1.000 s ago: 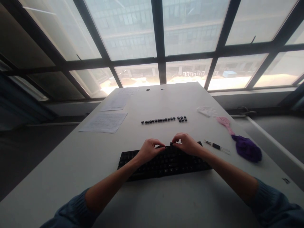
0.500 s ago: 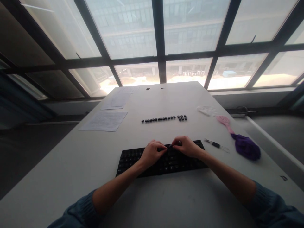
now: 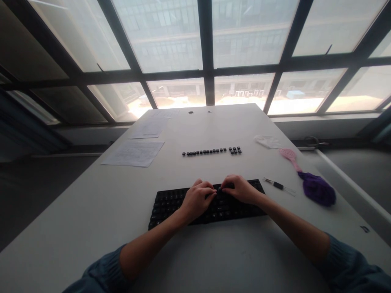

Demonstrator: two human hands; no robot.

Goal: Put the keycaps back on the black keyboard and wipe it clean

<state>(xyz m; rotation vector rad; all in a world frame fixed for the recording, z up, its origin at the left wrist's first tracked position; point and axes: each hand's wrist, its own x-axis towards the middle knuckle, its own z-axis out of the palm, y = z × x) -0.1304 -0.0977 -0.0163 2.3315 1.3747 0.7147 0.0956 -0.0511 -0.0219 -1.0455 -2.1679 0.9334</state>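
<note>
A black keyboard [image 3: 169, 203] lies across the table in front of me, with both my hands over its upper middle. My left hand [image 3: 200, 198] is closed, thumb and index finger pinched at the right. Facing it, my right hand [image 3: 238, 189] is closed too, its fingertips close to the left ones. Between the two sets of fingertips sits a small black keycap [image 3: 219, 190], which both touch; whether it is seated on the keyboard I cannot tell. Beyond the keyboard, several loose keycaps [image 3: 203, 152] stand in a row, with a smaller two-row group [image 3: 235, 150] at its right end.
Right of the keyboard lies a wire keycap puller [image 3: 277, 185] with a dark handle. Farther right are a pink brush [image 3: 288, 154], a purple cloth bag [image 3: 318, 189] and a clear plastic bag [image 3: 269, 141]. Papers [image 3: 134, 154] lie on the left of the white table [image 3: 91, 211].
My left fingertips have shifted slightly right, closer to the right ones, and the dark keycap now shows between them. My right hand stays nearly in place. The view has shifted slightly.
</note>
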